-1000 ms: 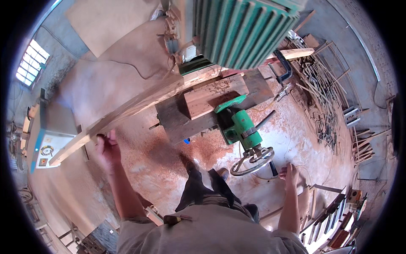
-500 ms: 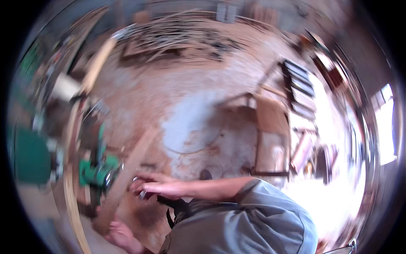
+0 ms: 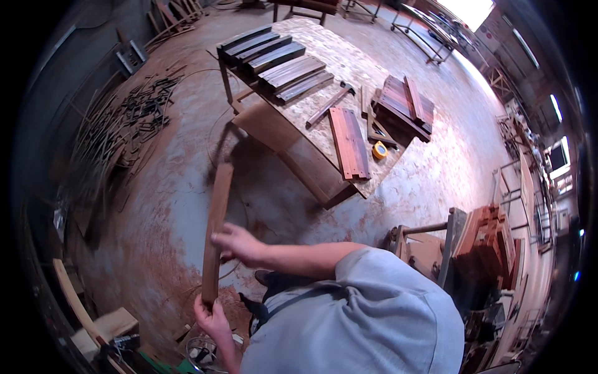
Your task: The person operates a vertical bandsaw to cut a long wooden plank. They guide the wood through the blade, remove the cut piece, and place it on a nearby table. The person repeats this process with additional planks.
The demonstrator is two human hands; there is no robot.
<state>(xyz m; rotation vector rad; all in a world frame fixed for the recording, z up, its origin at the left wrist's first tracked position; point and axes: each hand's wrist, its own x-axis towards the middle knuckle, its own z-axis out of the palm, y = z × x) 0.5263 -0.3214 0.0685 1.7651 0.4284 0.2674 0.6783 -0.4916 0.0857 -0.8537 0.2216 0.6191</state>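
Observation:
A long, narrow wooden board [image 3: 217, 206] is held up in front of me, its far end pointing away. My left hand [image 3: 215, 319] is closed around the near end, thumb and fingers on either side. Midway along, my right hand [image 3: 242, 244] grips the right edge of the same board, with a finger laid over its face; the fingers beneath are partly hidden. Beyond the board stands a worktable [image 3: 358, 53] bearing dark grooved wood pieces [image 3: 293, 71], a hammer [image 3: 330, 106], a reddish plank panel [image 3: 349, 143] and a yellow tape measure [image 3: 379, 149].
A stack of reddish boards [image 3: 405, 107] lies at the table's right end. Thin wood offcuts [image 3: 134, 118] are heaped on the floor at left. More reddish lumber [image 3: 486, 240] is piled on a stand at right. A pale curved strip [image 3: 75, 302] rises at lower left.
My view has swung right, from the green machine toward the worktable. The board has come away from beside the machine. My right hand, its fingers loosely spread before, now grips the board.

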